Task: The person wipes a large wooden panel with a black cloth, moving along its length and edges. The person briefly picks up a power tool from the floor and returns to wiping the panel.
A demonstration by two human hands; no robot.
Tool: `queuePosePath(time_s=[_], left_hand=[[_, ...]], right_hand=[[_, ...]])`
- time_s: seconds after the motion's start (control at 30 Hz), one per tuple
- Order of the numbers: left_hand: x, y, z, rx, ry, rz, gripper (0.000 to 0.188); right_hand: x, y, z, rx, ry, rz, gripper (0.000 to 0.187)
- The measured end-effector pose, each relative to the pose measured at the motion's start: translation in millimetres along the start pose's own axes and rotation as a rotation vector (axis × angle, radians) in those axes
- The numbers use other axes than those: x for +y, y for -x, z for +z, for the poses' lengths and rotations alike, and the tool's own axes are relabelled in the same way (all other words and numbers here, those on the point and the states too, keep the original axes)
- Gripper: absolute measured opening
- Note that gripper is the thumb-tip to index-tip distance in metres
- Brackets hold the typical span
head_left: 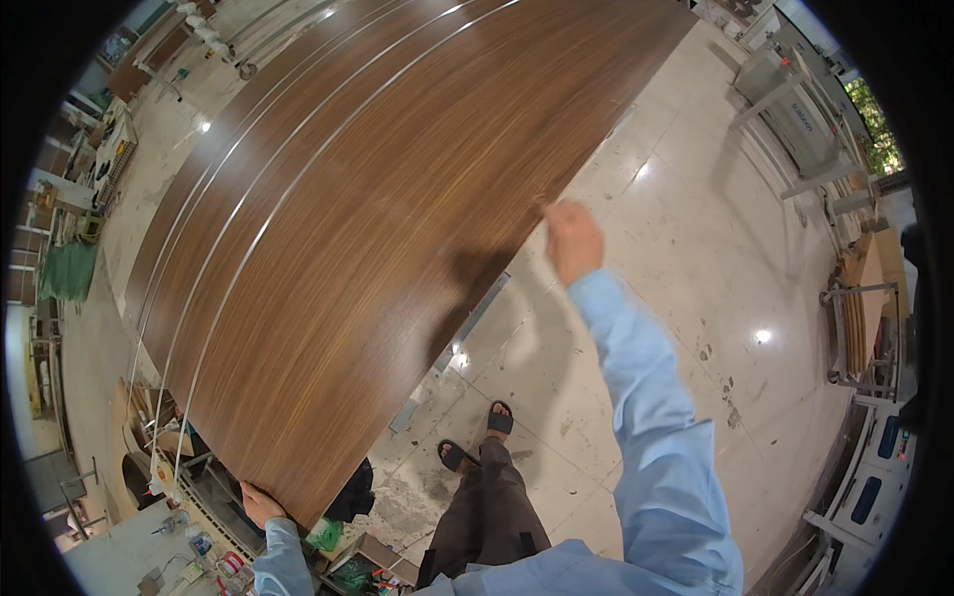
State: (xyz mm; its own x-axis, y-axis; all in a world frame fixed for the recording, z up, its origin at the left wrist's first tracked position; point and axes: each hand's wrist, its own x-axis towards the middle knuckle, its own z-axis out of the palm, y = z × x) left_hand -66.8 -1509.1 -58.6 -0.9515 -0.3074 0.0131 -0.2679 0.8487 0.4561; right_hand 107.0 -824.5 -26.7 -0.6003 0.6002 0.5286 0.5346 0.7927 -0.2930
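— Grip at the left hand (263,508), how listed?
— Laid on the near end of the wood-grain panel (397,219), at the corner; underside hidden, so cannot tell whether clasped tight.
— And at the right hand (576,243)?
— Blurred; fingers curled in, narrow, close by the panel's right edge. Contents, and contact with that edge: cannot tell.
— Remaining entries by size, largest first?
— Panel: one, brown, long, slanting away ahead of the wearer. Strips (260,236): three, thin, silvery, running lengthwise over the panel's left part and past its near end.
— Next down?
— Boards (863,323): stacked upright in a rack, well to the right of the panel. Green sheeting (68,268): crumpled, left of the panel, well apart.
— Smallest?
— Sandals (500,418): one pair, dark, worn, just right of the panel's near part.
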Motion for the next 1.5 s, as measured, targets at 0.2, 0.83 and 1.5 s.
queuePosePath(time_s=[0.2, 0.83, 1.5], left_hand=[[7.8, 2.5, -2.3, -0.008, -0.075, -0.050, 0.071], [6.1, -2.9, -1.8, 0.013, -0.075, 0.014, 0.075], [7.4, -3.9, 1.2, 0.024, -0.076, -0.036, 0.077]], right_hand=[[-119.0, 102.5, -22.8, -0.239, -0.432, -0.361, 0.017], [-99.1, 108.0, -19.2, 0.056, -0.591, -0.257, 0.023], [49.7, -17.9, 27.7, 0.153, -0.070, 0.071, 0.009]])
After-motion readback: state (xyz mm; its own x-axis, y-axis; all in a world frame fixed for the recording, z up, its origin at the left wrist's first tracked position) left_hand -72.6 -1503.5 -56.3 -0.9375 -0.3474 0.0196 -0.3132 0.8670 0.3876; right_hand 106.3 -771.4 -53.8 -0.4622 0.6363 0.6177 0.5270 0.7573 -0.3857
